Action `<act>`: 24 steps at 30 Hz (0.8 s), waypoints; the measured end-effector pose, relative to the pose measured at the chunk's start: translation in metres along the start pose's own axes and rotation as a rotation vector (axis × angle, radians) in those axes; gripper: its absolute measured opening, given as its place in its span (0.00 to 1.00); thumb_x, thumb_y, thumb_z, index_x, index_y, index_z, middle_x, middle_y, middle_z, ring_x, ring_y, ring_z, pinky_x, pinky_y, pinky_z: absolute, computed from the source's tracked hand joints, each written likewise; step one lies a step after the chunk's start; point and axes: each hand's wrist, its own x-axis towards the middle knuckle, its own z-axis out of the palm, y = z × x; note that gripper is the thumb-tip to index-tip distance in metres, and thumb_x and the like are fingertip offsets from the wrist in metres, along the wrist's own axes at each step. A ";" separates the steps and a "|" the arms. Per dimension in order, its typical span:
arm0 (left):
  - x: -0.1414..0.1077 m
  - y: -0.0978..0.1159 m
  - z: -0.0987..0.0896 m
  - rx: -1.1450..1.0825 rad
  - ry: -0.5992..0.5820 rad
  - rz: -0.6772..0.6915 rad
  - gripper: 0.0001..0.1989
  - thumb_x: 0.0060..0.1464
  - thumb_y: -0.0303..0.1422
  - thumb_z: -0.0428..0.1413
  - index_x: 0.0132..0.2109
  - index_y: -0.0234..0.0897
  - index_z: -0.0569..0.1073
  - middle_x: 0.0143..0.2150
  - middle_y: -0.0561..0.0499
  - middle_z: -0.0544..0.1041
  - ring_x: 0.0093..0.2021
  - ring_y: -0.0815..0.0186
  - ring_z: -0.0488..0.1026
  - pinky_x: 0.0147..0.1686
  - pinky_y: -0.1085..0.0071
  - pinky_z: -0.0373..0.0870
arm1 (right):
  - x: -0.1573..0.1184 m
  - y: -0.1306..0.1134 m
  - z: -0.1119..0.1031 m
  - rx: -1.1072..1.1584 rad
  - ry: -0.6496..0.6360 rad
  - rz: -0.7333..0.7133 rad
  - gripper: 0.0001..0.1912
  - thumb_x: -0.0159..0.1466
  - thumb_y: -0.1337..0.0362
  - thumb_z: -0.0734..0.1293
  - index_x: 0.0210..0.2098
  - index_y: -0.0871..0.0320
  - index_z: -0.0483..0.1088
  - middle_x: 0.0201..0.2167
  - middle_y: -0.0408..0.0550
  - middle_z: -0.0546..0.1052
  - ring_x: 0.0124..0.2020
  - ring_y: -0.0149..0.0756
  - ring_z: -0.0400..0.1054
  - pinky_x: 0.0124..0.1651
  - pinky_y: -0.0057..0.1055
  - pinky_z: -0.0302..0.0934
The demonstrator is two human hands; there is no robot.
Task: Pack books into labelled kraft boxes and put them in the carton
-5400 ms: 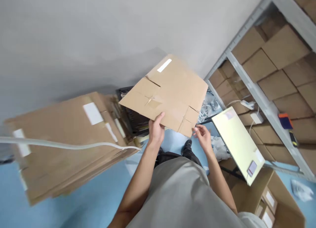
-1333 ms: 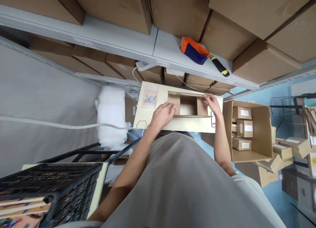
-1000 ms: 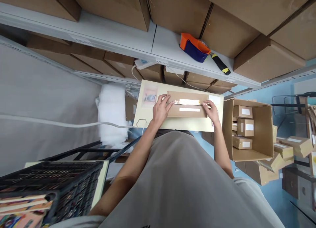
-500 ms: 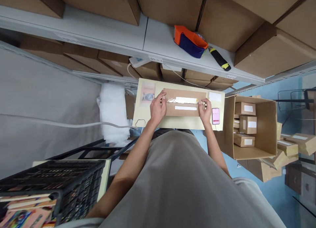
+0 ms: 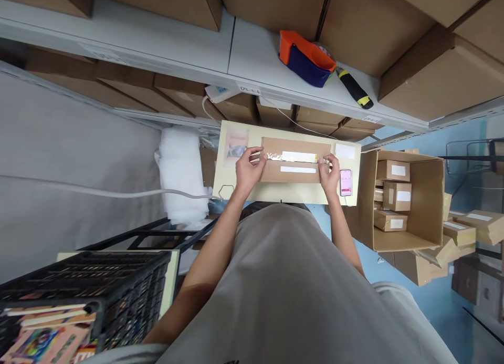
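A long flat cardboard box (image 5: pixel 295 176) lies on the pale yellow table (image 5: pixel 236 189). Shiny clear tape (image 5: pixel 274 157) runs along its middle seam, over a white strip (image 5: pixel 299 156); a second white strip (image 5: pixel 298 169) is below. At the box's left end, my left hand (image 5: pixel 249 170) pinches the tape's end between thumb and fingers. My right hand (image 5: pixel 329 173) is closed the same way on the tape at the right end. A phone (image 5: pixel 345 183) with a lit screen lies right of my right hand.
Above the table, a shelf (image 5: pixel 255 54) carries cardboard boxes, an orange and purple tape dispenser (image 5: pixel 307 59) and a yellow-black cutter (image 5: pixel 354 88). An open carton (image 5: pixel 425 206) of small boxes stands right. White wrapping (image 5: pixel 181 175) hangs left; a black crate (image 5: pixel 129 285) is lower left.
My left hand has shifted slightly left, its fingers now pinched at the tape's end. My right hand stays at the right end. The whole view has shifted slightly.
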 end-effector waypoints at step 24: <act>0.002 -0.027 0.025 -0.211 0.173 0.080 0.19 0.70 0.49 0.62 0.54 0.40 0.81 0.57 0.42 0.86 0.49 0.59 0.83 0.45 0.67 0.81 | 0.002 0.016 0.009 0.210 0.062 -0.012 0.15 0.75 0.48 0.69 0.50 0.52 0.75 0.56 0.53 0.82 0.61 0.47 0.74 0.60 0.42 0.68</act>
